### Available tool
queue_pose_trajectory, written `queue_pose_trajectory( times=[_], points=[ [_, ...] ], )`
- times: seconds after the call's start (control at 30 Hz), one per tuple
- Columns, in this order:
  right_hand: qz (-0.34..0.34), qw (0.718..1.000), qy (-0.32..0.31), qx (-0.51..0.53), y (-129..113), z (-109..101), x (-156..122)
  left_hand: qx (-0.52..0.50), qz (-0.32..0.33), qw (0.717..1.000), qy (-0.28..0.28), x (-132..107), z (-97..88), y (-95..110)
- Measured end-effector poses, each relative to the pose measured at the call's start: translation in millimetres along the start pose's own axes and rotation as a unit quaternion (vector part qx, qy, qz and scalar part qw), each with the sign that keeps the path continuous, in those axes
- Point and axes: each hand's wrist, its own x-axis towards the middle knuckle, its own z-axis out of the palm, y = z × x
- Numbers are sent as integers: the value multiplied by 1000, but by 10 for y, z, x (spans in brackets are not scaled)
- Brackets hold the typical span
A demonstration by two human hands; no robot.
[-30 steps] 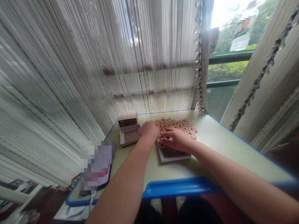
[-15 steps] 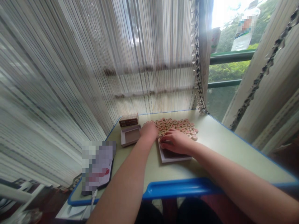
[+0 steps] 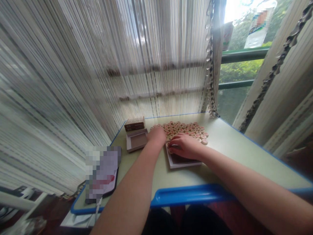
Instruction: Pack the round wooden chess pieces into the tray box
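Observation:
Round wooden Chinese chess pieces (image 3: 193, 130) are spread in a cluster at the far middle of the table. My right hand (image 3: 186, 145) reaches over a shallow open box (image 3: 184, 165), fingers bent and pinched round a piece at the box's far left corner. Its fingertips partly cover that piece. My left hand (image 3: 157, 135) is at the left end of the cluster, between it and a second shallow box (image 3: 138, 141). From here its back and wrist show, while its fingers are hidden.
Behind the left box is a brown printed box (image 3: 135, 123). A phone-like device (image 3: 104, 176) with a white cable lies at the table's left edge. A blue tray-like trim (image 3: 186, 195) runs along the front. String curtains (image 3: 156, 49) hang behind the table.
The view has shifted slightly. Both hands stay in nearly the same places, with the right fingers still at the box's far left corner.

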Motion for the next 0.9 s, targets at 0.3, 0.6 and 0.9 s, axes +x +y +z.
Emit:
queue_pose_trajectory(
  times=[0.3, 0.6, 0.9],
  points=[
    [13, 1000, -14, -2, -50, -77, -36, -1, 9, 1000, 14, 8, 29, -9],
    [0, 999, -34, 17, -38, -17, -28, 5, 5, 1000, 10, 8, 27, 5],
    [10, 998, -37, 45, -20, -15, -37, -2, 15, 1000, 21, 3, 38, 1]
  ],
)
